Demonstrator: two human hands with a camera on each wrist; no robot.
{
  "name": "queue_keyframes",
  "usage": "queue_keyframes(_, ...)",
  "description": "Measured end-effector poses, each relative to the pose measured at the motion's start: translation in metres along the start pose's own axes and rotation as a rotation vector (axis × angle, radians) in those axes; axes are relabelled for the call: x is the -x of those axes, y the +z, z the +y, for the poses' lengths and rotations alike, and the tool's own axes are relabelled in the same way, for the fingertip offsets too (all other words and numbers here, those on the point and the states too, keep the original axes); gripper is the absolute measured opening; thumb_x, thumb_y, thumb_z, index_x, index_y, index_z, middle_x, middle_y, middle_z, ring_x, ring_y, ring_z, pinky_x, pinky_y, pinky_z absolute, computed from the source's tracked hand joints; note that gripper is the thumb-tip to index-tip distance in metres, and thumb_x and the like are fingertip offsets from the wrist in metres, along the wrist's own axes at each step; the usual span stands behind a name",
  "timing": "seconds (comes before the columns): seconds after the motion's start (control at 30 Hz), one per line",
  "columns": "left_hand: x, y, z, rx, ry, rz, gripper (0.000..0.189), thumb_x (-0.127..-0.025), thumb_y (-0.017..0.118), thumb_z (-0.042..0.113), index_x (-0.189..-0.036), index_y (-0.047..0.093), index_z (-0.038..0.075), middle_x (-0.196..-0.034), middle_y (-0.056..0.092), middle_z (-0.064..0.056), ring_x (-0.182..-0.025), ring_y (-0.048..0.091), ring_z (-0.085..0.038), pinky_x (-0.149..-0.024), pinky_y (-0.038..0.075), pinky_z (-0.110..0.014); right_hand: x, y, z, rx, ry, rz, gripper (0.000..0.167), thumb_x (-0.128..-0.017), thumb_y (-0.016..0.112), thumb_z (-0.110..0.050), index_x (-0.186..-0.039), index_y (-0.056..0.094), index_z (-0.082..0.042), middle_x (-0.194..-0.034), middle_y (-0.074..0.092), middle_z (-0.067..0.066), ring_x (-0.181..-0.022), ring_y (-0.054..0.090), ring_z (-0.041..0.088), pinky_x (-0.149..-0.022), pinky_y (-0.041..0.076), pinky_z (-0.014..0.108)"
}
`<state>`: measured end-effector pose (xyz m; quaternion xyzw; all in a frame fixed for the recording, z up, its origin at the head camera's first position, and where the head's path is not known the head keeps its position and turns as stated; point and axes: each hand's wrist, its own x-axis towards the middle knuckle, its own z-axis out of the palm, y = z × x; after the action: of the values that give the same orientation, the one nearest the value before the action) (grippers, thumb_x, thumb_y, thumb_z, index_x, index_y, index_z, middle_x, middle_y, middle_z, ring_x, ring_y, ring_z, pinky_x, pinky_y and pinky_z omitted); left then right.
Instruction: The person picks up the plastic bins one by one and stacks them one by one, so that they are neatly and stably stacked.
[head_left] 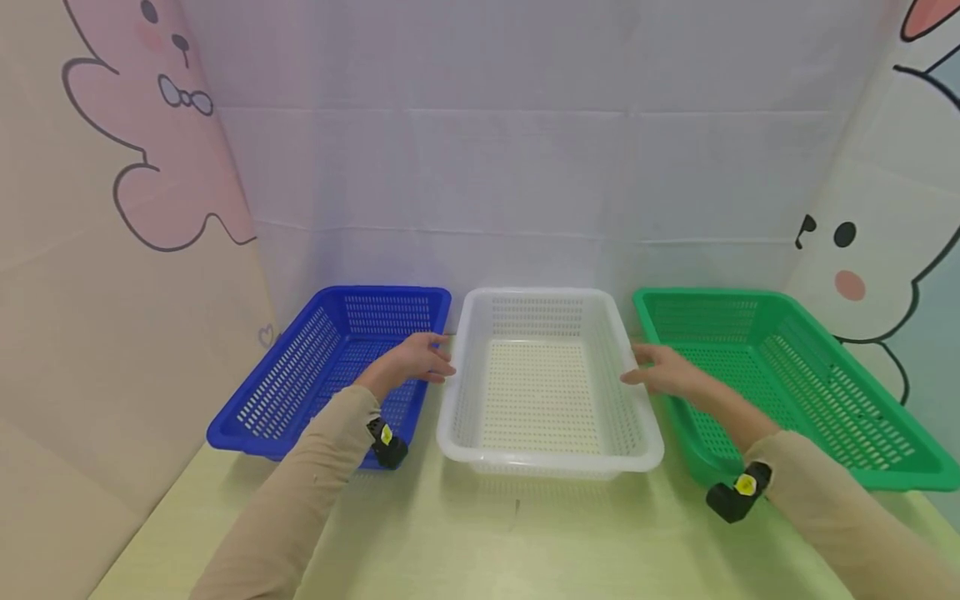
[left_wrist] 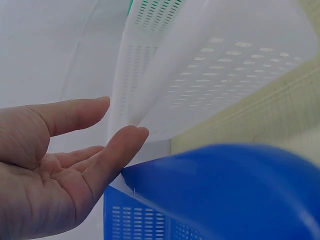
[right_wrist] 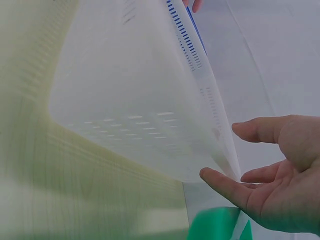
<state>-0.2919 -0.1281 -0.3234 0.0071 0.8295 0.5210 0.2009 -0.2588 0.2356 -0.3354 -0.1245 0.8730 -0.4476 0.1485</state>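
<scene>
A white plastic basket (head_left: 540, 462) with slotted walls stands in the middle of the table. At its left rim is my left hand (head_left: 412, 358), reaching over the blue basket (head_left: 258, 433). In the left wrist view the thumb and forefinger (left_wrist: 132, 142) are spread apart, fingertips right by the white rim. My right hand (head_left: 667, 371) is at the opposite rim, over the near side of the green basket (head_left: 862, 479). Thumb and fingers (right_wrist: 227, 187) of that hand stand apart too, close to the white basket's edge in the right wrist view.
The three baskets stand in a row on a pale wooden-look table (head_left: 480, 542), with narrow gaps between them. Behind them hangs a light cloth backdrop (head_left: 525, 183) with cartoon animals at both sides. Each wrist wears a small black camera (head_left: 390, 446).
</scene>
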Motion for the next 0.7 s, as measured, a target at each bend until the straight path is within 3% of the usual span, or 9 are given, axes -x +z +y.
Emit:
queue_keyframes(0.3,-0.003,0.008,-0.007,-0.09,-0.008,-0.054,0.065,-0.082,0.059,-0.007,-0.137,0.026,-0.009,-0.119,0.053,-0.026,-0.1,0.059,-0.033,-0.078,0.052,-0.036,0.002,0.004,0.001,-0.017,0.044,0.019,0.065,-0.088,0.051,-0.005,-0.138,0.014,0.015,-0.13,0.032,0.036,-0.11,0.047,0.045,-0.087,0.043,0.054)
queue_keyframes(0.7,-0.005,0.011,-0.008,-0.104,-0.014,-0.035,0.062,-0.082,0.059,-0.006,-0.137,0.028,-0.008,-0.118,0.054,-0.025,-0.101,0.059,-0.032,-0.079,0.052,-0.036,-0.001,0.005,0.004,-0.038,0.056,0.043,0.066,-0.087,0.053,-0.004,-0.137,0.015,0.015,-0.133,0.03,0.036,-0.115,0.042,0.047,-0.088,0.043,0.053)
